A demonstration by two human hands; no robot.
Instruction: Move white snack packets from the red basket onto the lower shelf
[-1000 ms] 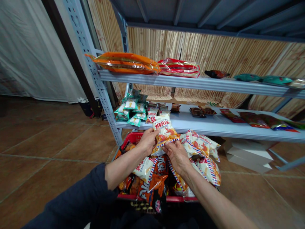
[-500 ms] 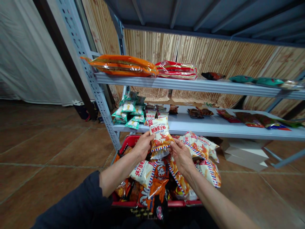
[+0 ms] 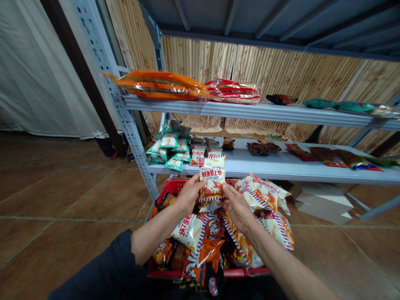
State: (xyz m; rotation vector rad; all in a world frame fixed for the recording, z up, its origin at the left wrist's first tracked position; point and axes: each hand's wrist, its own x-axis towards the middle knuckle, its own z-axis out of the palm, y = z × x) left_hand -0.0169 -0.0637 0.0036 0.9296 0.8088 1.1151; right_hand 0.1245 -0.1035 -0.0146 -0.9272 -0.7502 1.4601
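Observation:
A white and orange snack bag (image 3: 213, 173) with red lettering is held upright over the basket. My left hand (image 3: 190, 192) grips its left side, thumb on the front. On the lower right side, my right hand (image 3: 236, 204) pinches the same bag. Below both hands sits a red basket (image 3: 170, 275) heaped with snack bags. Among them are an orange and black bag (image 3: 206, 258), a white bag (image 3: 189, 228) like the held one, and several more white bags (image 3: 265, 191) piled at the right. Just behind the held bag, similar small bags (image 3: 198, 153) stand on the lower shelf.
The lower shelf (image 3: 243, 168) carries green and white packets (image 3: 170, 146) at the left and dark packets further right. An orange bag (image 3: 162, 85) and a red bag (image 3: 234, 91) lie on the upper shelf (image 3: 218, 109). A perforated post (image 3: 125, 121) rises at left; white boxes (image 3: 321, 200) lie beneath.
The held bag has turned more upright and shifted slightly right, its front now squarer to me. Both hands keep their grip on it.

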